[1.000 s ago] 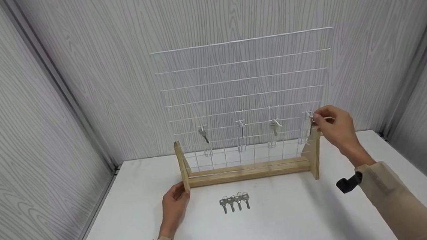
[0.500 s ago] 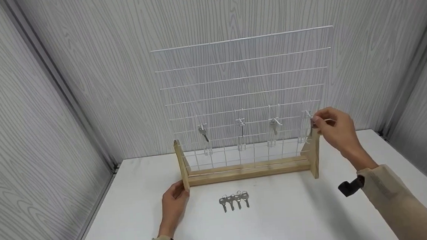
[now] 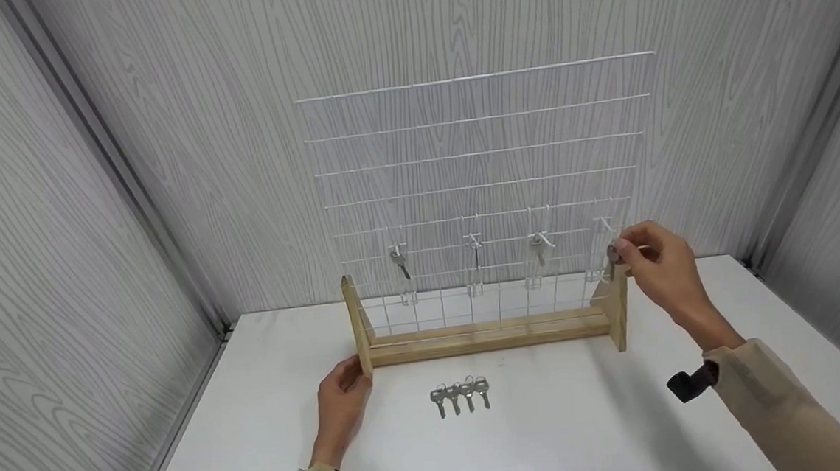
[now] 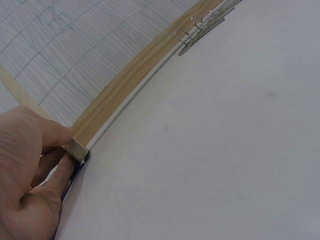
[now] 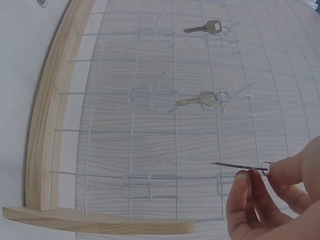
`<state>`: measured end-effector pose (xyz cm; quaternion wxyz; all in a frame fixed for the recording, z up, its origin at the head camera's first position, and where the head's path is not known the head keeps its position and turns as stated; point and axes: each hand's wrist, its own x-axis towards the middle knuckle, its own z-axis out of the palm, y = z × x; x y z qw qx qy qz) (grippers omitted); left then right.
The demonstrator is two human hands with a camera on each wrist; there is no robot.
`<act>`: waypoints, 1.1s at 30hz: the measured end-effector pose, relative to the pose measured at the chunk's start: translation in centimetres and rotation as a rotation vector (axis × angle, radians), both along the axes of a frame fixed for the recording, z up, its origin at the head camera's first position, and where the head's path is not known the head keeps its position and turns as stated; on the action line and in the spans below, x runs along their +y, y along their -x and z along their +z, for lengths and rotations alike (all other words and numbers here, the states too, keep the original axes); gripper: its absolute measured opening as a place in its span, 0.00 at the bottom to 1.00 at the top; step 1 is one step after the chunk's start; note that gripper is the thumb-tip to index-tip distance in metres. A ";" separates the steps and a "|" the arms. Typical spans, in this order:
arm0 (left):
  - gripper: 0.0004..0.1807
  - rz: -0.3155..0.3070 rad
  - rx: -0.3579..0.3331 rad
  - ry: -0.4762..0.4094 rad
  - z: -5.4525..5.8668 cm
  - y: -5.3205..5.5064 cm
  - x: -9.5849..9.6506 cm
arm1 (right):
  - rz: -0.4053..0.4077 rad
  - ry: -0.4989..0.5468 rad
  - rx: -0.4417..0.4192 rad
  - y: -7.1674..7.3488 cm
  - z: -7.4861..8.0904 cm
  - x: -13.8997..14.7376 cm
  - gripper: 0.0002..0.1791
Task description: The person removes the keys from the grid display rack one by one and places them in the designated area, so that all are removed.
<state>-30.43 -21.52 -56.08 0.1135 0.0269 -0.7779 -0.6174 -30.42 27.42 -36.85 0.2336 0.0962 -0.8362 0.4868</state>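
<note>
Between the thumb and fingers of my right hand (image 3: 662,259) is a key (image 3: 612,255) with a small ring. In the right wrist view, the key (image 5: 235,165) points away from the fingertips. It is just below the rightmost white hook (image 3: 604,224) of the wire grid rack (image 3: 488,153); whether its ring touches the hook I cannot tell. Three other keys hang on hooks, such as the leftmost hanging key (image 3: 400,261). My left hand (image 3: 343,400) pinches the front lower corner of the wooden stand's left side piece (image 3: 357,328).
Several keys with rings (image 3: 461,397) lie in a row on the white table (image 3: 538,441), in front of the wooden base bar (image 3: 490,338). A lower row of white hooks (image 3: 534,284) carries no keys. Grey wood-grain panels (image 3: 156,54) enclose the back and sides.
My right hand has moved slightly down from the rightmost hook with the key, which now shows its broad face. The left hand has stayed on the stand.
</note>
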 end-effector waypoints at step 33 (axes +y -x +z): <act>0.24 0.027 -0.007 -0.016 -0.1 0.1 0.2 | 0.144 0.025 -0.034 0.9 -5.0 -6.4 0.05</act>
